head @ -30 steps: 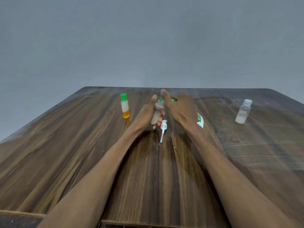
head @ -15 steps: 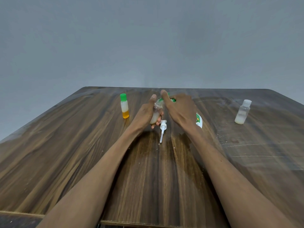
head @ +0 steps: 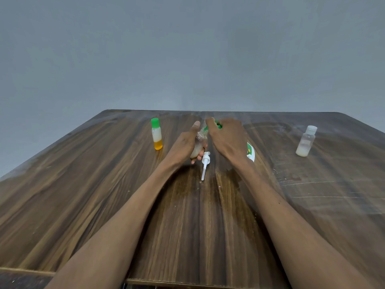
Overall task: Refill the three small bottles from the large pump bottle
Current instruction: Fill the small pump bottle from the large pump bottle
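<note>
Centrally, our left hand (head: 185, 146) grips a small clear plastic bottle (head: 199, 146) of milky liquid, tilted, its neck at our right hand (head: 228, 140), which curls round the large green-and-white labelled pump bottle (head: 250, 152); no writing is legible. Just below lies the detached white pump head (head: 205, 164). A green-capped bottle (head: 156, 134) stands left, a white-capped one (head: 305, 141) far right, on the wooden table (head: 83, 184).
</note>
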